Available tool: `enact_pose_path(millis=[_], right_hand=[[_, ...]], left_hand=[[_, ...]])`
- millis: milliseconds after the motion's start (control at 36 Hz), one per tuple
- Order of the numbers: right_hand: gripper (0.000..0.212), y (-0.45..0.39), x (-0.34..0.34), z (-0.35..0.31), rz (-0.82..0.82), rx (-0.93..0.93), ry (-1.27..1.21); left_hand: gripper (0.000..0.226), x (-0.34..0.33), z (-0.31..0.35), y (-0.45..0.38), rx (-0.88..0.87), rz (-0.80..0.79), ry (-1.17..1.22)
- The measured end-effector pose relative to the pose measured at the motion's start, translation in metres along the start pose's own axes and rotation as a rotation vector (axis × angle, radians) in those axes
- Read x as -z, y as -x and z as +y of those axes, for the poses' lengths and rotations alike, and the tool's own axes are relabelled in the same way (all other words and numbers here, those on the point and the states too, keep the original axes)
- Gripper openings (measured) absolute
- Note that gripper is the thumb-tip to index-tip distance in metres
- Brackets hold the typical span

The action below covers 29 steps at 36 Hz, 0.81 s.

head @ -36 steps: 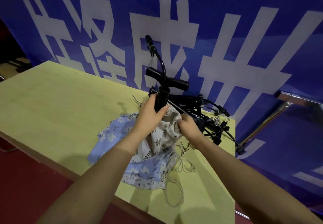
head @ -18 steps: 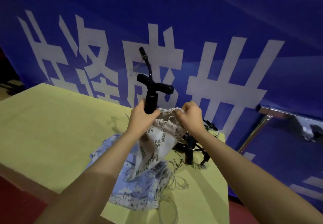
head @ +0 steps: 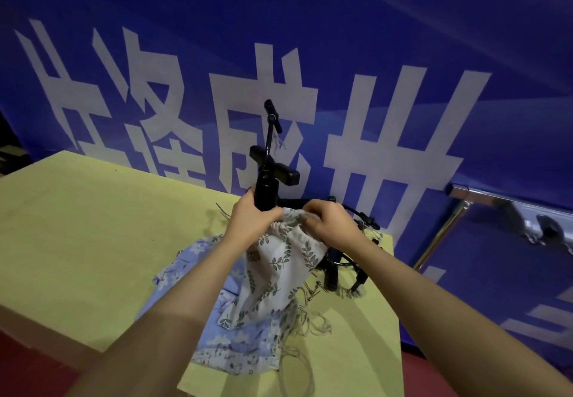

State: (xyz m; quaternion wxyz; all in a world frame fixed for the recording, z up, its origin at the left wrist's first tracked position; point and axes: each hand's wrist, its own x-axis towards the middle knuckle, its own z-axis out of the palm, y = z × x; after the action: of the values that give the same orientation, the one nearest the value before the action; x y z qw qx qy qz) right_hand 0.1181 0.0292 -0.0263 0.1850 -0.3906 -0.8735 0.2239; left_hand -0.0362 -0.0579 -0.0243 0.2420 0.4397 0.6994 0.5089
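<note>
One pump (head: 266,193) upright in left grip (head: 251,223)

Blue banner (head: 403,24) with white characters behind yellow table (head: 77,226), red floor (head: 31,372)

On my screen the hand pump (head: 266,194) reads black all over. The drawstring bag (head: 280,268) is cream, printed with dark green leaf sprigs. Beneath it I note cloth (head: 235,348) in pale blue with a white flower print, and beige cords (head: 311,325). The table (head: 93,226) is yellow-green and the floor (head: 24,368) dark red. The banner (head: 387,30) is deep blue with large white characters. The rail (head: 483,195) is silver.
</note>
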Motion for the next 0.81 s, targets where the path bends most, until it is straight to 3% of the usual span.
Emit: enact_pose_path(millis=[139, 306, 361, 444, 556, 694, 806], right_hand=[[0.033, 0.000, 0.000, -0.001, -0.030, 0.011, 0.001], [0.032, 0.005, -0.002, -0.002, -0.059, 0.041, -0.221], [0.030, 0.008, -0.003, -0.002, -0.093, 0.041, -0.285], [0.021, 0.010, -0.004, 0.001, -0.130, 0.041, -0.251], [0.013, 0.009, -0.010, 0.003, -0.010, 0.047, -0.190], [0.015, 0.006, -0.007, 0.001, 0.161, -0.050, -0.285], [0.018, 0.004, 0.007, -0.005, 0.216, -0.180, -0.664]], left_hand=[[0.020, -0.001, -0.005, 0.004, -0.008, -0.009, -0.012], [0.020, -0.002, -0.002, 0.004, -0.009, 0.039, -0.009], [0.031, -0.003, -0.002, 0.003, -0.005, 0.069, 0.001], [0.033, -0.005, 0.000, 0.002, -0.024, 0.106, -0.010], [0.033, -0.007, 0.008, 0.003, -0.059, 0.114, 0.001], [0.034, -0.006, 0.013, 0.002, -0.047, 0.071, 0.028], [0.036, -0.002, 0.017, -0.004, -0.053, 0.018, 0.014]])
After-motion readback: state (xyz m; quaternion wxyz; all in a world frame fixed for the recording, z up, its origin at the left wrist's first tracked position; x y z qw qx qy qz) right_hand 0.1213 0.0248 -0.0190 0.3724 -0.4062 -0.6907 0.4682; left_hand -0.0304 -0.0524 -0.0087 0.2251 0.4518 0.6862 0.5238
